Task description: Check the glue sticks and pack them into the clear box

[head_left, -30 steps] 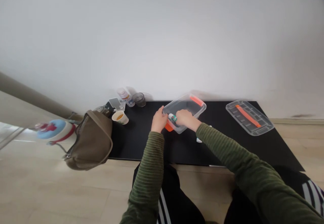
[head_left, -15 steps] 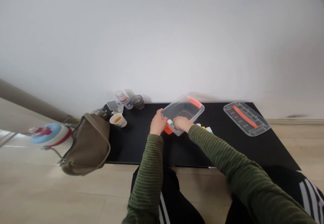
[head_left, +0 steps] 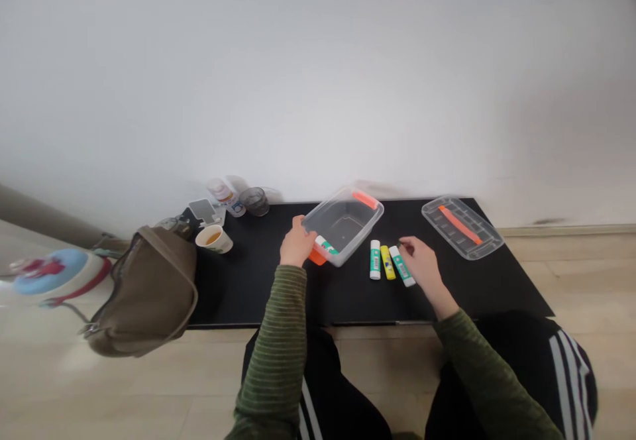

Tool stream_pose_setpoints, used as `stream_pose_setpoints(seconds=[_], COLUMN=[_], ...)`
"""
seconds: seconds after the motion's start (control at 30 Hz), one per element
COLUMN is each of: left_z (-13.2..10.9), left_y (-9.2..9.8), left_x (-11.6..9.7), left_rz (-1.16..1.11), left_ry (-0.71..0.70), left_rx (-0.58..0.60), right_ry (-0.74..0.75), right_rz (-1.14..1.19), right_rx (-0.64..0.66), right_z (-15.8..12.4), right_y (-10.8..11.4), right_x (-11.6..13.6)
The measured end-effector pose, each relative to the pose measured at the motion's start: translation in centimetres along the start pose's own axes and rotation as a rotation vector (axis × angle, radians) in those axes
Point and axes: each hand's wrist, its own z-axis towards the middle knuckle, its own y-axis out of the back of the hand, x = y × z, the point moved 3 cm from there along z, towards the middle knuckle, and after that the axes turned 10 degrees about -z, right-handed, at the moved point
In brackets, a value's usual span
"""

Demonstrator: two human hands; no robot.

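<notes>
My left hand (head_left: 298, 242) grips the near left corner of a clear plastic box (head_left: 342, 224) with orange clip handles. A green-and-white glue stick (head_left: 326, 246) lies inside the box against its near wall. To the right of the box, three glue sticks lie side by side on the black table: a white one (head_left: 375, 259), a yellow one (head_left: 388, 262) and a teal one (head_left: 401, 266). My right hand (head_left: 420, 262) hovers at the teal stick's far end, its fingertips beside it, holding nothing.
A clear lid (head_left: 462, 226) with an orange strip lies at the table's right end. At the left stand a paper cup of tea (head_left: 213, 238), a phone (head_left: 202, 209), a bottle (head_left: 223, 196) and a dark glass (head_left: 254, 201). An olive bag (head_left: 146, 287) hangs over the table's left edge.
My right hand has left the box and moved right, to beside the sticks. Three glue sticks now lie fully visible in a row. My left hand stays on the box corner.
</notes>
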Motion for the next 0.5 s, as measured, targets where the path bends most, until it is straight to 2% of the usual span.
stream_pose_setpoints(seconds=[0.07,0.17,0.3,0.5], left_z=[-0.3,-0.9,-1.3,-1.6], left_y=[0.0,0.1,0.2,0.2], left_x=[0.0,0.0,0.0,-0.1], left_rz=[0.012,0.029,0.057,0.089], left_ry=[0.007,0.003,0.006,0.030], left_rx=[-0.003,-0.003,0.013,0.035], right_ry=[-0.003,0.025,0.020,-0.024], right_rz=[-0.065,-0.112,-0.184,-0.334], right_rx=[0.008,-0.024,0.007,0.089], right_z=[-1.5,-3.3,-4.1,-4.3], right_y=[-1.1,-2.6,-3.3,-3.1], right_x=[-2.5,-4.2,-4.3,-4.0])
